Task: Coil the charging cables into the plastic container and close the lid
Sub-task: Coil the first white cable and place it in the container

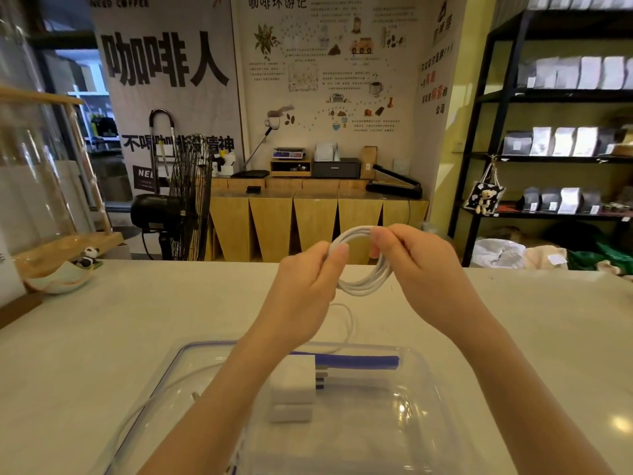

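Head view: both forearms cross in front of the clear plastic container [421, 378], so much of its inside is covered, and its near end runs off the bottom edge of the picture. Through its glossy transparent wall the contents blur; a white charger block [294, 380] with dark prongs shows between the forearms, a second white block lies just below it, and a blue strip runs along the far side (whether this belongs to the lid or the rim cannot be told). A thin white cable [161, 395] curves along the container's left part; its ends are hard to follow.

The coiled white cable [364, 281] is held up in the air over the pale, smooth table [102, 337], beyond the container's far edge and well above it. The left hand [308, 286] pinches the coil's left side, thumb and forefinger pressed together on the strands. The right hand [421, 269] grips the coil's upper right, fingers [380, 234] closed on the loops; the strands behind that hand are hidden. The coil is round, of several smooth loops lying side by side. A loose tail of it hangs down behind the left wrist toward the container, its end out of sight.

At the table's left edge stands a small panda figure [88, 257] on a pale dish
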A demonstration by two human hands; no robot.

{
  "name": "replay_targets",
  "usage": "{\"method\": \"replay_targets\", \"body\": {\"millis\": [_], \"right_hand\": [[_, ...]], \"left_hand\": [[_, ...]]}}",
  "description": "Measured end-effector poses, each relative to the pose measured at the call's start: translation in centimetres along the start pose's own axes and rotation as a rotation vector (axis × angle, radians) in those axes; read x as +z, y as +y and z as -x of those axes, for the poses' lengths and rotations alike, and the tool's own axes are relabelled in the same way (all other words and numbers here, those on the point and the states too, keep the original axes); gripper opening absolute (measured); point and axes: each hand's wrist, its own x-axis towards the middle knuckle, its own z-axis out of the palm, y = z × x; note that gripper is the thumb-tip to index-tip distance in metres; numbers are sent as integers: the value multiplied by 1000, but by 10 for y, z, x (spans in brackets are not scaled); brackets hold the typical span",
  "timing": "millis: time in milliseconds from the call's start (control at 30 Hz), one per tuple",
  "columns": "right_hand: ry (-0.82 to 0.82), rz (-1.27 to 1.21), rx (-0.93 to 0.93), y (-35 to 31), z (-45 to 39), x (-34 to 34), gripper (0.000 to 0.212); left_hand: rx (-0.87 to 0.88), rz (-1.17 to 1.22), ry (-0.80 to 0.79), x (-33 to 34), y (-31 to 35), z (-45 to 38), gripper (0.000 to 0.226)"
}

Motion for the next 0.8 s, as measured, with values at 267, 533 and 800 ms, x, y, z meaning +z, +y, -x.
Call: {"method": "replay_targets", "body": {"millis": [267, 533, 800], "right_hand": [[67, 263, 15, -5, 4, -1, 18], [-273, -305, 324, -20, 4, -12, 25], [-179, -233, 157, -17, 5, -2, 10]], "left_hand": [[-106, -253, -27, 0, -4, -1, 33], [-154, -535, -55, 1, -18, -3, 31], [-226, -182, -261, 5, -9, 1, 24]]}}
